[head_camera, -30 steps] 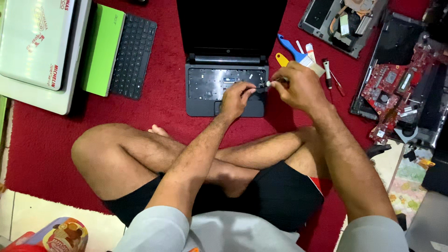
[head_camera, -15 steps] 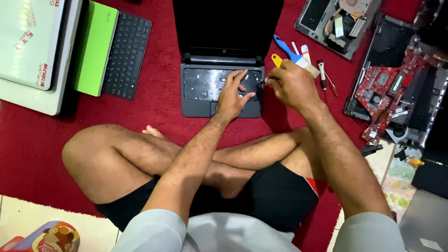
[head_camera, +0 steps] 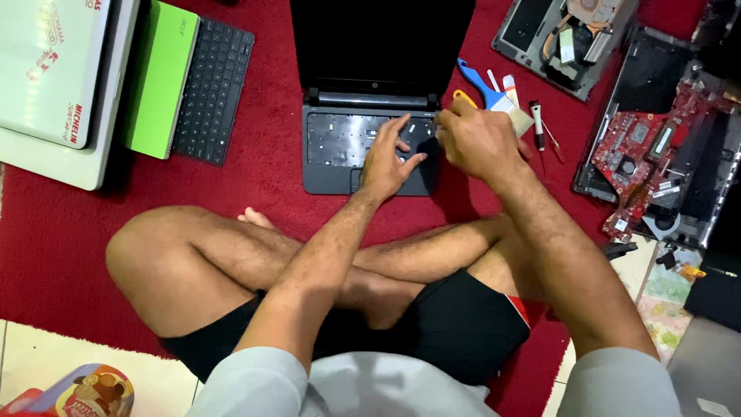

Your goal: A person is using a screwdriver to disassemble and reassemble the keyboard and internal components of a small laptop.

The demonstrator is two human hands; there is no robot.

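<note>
Centrally, left hand [head_camera: 390, 158]: fingers spread wide, tips resting on the bare keyboard bay of the open black laptop [head_camera: 370, 150] on the red rug [head_camera: 255, 174]. Right hand [head_camera: 478, 139]: fingers curled narrow at the bay's right edge, possibly pinching something small, cannot tell. Beyond it: blue brush [head_camera: 486, 89], screwdriver [head_camera: 537, 127], red circuit board [head_camera: 641, 150].

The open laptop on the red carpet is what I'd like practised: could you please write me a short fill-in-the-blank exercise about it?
1. The open laptop lies on a carpet coloured ____.
2. The left hand rests its fingers on the laptop's ____, which has no keys.
3. The right hand works at the base's ____ edge.
4. The brush beside it has a ____ handle.

Missing words: red; base; right; blue
</note>
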